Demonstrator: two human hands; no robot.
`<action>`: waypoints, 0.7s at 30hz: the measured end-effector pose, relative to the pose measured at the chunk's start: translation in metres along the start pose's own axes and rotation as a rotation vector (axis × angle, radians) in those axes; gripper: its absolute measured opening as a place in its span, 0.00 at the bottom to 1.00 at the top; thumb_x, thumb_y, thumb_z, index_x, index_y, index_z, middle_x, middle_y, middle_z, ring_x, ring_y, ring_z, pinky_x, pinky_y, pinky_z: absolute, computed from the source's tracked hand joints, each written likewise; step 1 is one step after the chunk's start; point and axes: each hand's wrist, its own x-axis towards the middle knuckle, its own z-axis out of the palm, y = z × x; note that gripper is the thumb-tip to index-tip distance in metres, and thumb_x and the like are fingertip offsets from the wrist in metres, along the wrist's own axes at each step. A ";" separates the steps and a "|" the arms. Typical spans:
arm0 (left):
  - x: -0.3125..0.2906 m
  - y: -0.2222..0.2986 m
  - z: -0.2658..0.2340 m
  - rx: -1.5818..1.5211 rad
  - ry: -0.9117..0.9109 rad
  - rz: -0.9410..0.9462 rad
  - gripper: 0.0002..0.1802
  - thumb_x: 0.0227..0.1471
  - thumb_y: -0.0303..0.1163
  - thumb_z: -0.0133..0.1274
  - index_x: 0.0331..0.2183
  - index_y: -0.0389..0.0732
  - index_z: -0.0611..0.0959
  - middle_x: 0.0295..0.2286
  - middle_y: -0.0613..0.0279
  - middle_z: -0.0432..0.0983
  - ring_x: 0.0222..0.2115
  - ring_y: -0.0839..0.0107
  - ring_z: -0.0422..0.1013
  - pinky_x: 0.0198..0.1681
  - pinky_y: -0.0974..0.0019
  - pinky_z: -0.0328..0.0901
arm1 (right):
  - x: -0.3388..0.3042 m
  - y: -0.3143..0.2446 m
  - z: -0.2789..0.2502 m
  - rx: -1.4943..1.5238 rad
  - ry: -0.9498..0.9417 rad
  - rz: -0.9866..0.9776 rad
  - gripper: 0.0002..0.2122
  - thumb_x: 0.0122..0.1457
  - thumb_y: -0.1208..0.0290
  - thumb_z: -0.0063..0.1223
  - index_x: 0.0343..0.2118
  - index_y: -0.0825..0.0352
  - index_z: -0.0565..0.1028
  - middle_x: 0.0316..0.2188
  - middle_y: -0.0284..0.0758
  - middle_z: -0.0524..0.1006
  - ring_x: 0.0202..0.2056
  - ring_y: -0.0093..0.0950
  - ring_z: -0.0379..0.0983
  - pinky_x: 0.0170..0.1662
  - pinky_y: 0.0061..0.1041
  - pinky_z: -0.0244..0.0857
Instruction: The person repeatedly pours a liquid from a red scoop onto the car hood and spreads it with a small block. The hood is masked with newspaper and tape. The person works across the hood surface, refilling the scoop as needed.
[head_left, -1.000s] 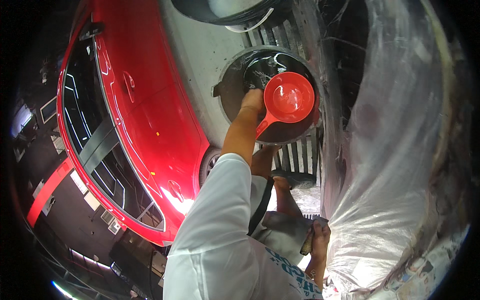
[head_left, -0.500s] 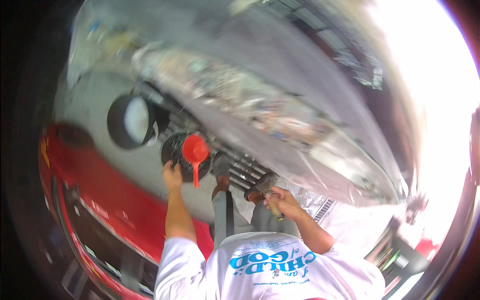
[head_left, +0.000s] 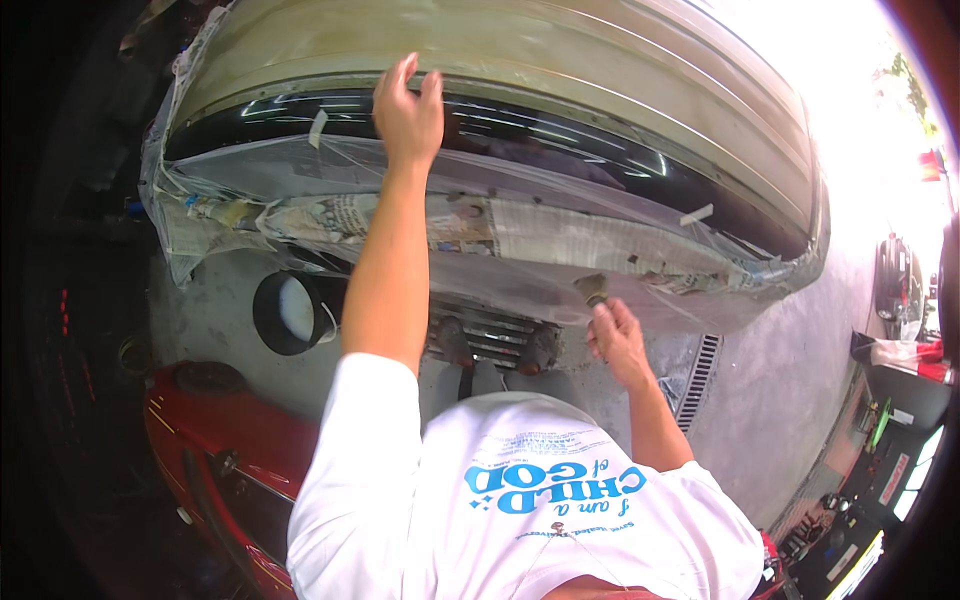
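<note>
My left hand (head_left: 409, 112) reaches far forward over the vehicle. Its thumb and fingers are apart, with nothing seen in them, near the seam between the olive-gold body panel (head_left: 560, 60) and the glossy black strip (head_left: 540, 135). I cannot tell whether the fingertips touch the panel. Lower and to the right, my right hand (head_left: 620, 342) is closed round the handle of a flat brush (head_left: 591, 288), its head pointing forward and left. Plastic sheeting (head_left: 560, 280) and taped newspaper (head_left: 560, 236) cover the vehicle's side below the strip.
A black bucket (head_left: 268, 325) with whitish contents stands on the floor at left. Behind it is a red car (head_left: 215, 425). Slatted metal (head_left: 490, 345) lies under my feet, and a drain grate (head_left: 698, 385) runs at right. A black workbench (head_left: 870, 480) holds tools.
My left hand has left the dark container with the red dipper and stretched forward to the vehicle; that container is out of sight. The right hand has moved forward with the brush.
</note>
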 end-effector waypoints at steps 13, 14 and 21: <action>0.007 0.027 0.069 0.642 -0.337 -0.263 0.35 0.59 0.53 0.47 0.64 0.50 0.71 0.36 0.48 0.86 0.40 0.48 0.82 0.45 0.46 0.74 | 0.086 -0.181 -0.056 -0.871 0.409 -0.700 0.13 0.70 0.66 0.50 0.53 0.66 0.72 0.30 0.43 0.81 0.28 0.37 0.77 0.36 0.36 0.70; 0.007 0.026 0.068 0.637 -0.332 -0.266 0.35 0.59 0.53 0.47 0.64 0.50 0.71 0.36 0.48 0.86 0.40 0.48 0.82 0.45 0.46 0.74 | 0.095 -0.196 -0.048 -0.964 0.384 -0.618 0.14 0.71 0.64 0.49 0.53 0.66 0.72 0.31 0.46 0.82 0.31 0.43 0.79 0.38 0.41 0.71; 0.005 0.026 0.068 0.656 -0.380 -0.280 0.36 0.59 0.53 0.44 0.65 0.50 0.70 0.36 0.49 0.86 0.40 0.49 0.82 0.45 0.48 0.75 | 0.139 -0.230 -0.006 -1.438 0.319 -0.513 0.15 0.71 0.57 0.47 0.48 0.66 0.72 0.30 0.52 0.82 0.39 0.56 0.80 0.42 0.53 0.71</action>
